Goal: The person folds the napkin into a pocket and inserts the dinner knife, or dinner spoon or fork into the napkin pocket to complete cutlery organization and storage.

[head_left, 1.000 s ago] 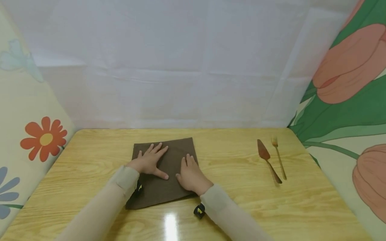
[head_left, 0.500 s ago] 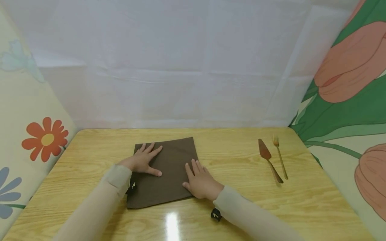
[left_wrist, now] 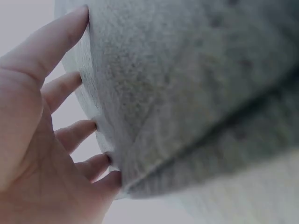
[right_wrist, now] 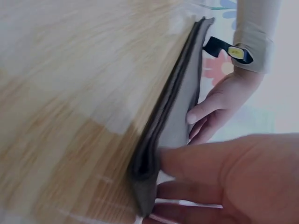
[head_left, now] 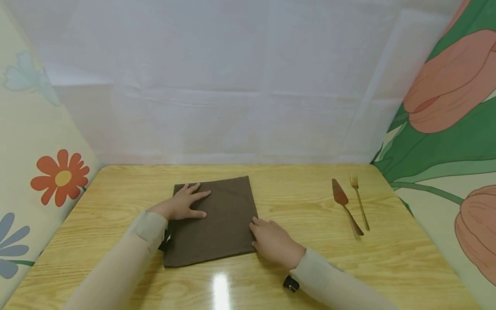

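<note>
A dark brown cloth [head_left: 224, 221], folded into a flat, roughly square stack, lies left of the table's middle. My left hand [head_left: 179, 206] rests on its upper left part with fingers spread; in the left wrist view those fingertips touch the cloth [left_wrist: 154, 88]. At the right edge, my right hand [head_left: 277, 243] touches the cloth with fingers slightly bent. Seen from the right wrist, the thumb lies against the upper face of the cloth [right_wrist: 180, 116], and the other fingers are near its corner and folded side. Several layers show along the near edge.
A copper-coloured cake server [head_left: 341, 196] and a gold fork [head_left: 360, 206] lie side by side at the right of the wooden table [head_left: 302, 193]. A white sheet [head_left: 232, 86] hangs behind the table. Flower-patterned panels [head_left: 62, 176] flank both sides.
My right hand has slid right and nearer, from the cloth's top to its right edge, its fingers now more bent. My left hand has shifted slightly left. The cloth has barely moved.
</note>
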Demonstrator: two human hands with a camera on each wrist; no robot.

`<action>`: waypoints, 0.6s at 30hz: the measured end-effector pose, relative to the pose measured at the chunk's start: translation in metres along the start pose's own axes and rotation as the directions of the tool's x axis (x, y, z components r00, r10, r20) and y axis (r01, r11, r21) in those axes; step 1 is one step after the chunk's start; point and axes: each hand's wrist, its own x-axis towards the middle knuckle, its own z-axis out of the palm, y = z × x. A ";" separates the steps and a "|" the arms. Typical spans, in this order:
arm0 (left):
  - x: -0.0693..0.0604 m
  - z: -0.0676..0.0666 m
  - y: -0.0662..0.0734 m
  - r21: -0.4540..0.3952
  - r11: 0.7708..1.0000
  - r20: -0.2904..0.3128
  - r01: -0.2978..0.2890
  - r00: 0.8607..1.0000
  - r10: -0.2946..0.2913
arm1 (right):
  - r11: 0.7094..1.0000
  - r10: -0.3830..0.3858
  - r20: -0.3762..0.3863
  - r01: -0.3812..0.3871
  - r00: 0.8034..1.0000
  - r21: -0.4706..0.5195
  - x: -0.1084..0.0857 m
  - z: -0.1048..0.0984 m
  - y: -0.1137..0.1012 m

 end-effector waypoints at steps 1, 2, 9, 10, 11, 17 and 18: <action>0.000 0.000 0.001 0.009 1.000 0.006 -0.003 1.000 0.003 | 0.999 0.012 -0.008 -0.012 1.000 0.032 0.001 0.000 -0.002; -0.001 0.001 0.003 0.018 1.000 0.014 -0.007 1.000 0.007 | 0.997 0.027 -0.009 -0.027 1.000 0.067 0.003 -0.001 -0.004; -0.007 -0.002 0.014 0.110 0.991 0.031 -0.076 0.997 0.073 | 0.961 0.077 0.000 -0.074 0.997 0.267 0.012 0.000 -0.028; -0.007 -0.002 0.014 0.122 0.989 0.029 -0.079 0.997 0.076 | 0.961 0.075 -0.001 -0.072 0.997 0.268 0.013 0.001 -0.032; -0.008 -0.003 0.014 0.129 0.988 0.029 -0.080 0.997 0.077 | 0.962 0.074 0.002 -0.072 0.997 0.264 0.014 0.001 -0.036; -0.007 -0.002 0.011 0.101 0.992 0.048 -0.080 0.996 0.075 | 0.963 0.134 0.047 -0.142 0.990 0.230 0.026 0.003 -0.055; -0.007 -0.001 0.012 0.096 0.992 0.047 -0.084 0.996 0.079 | 0.960 0.155 0.049 -0.162 0.987 0.227 0.028 0.004 -0.056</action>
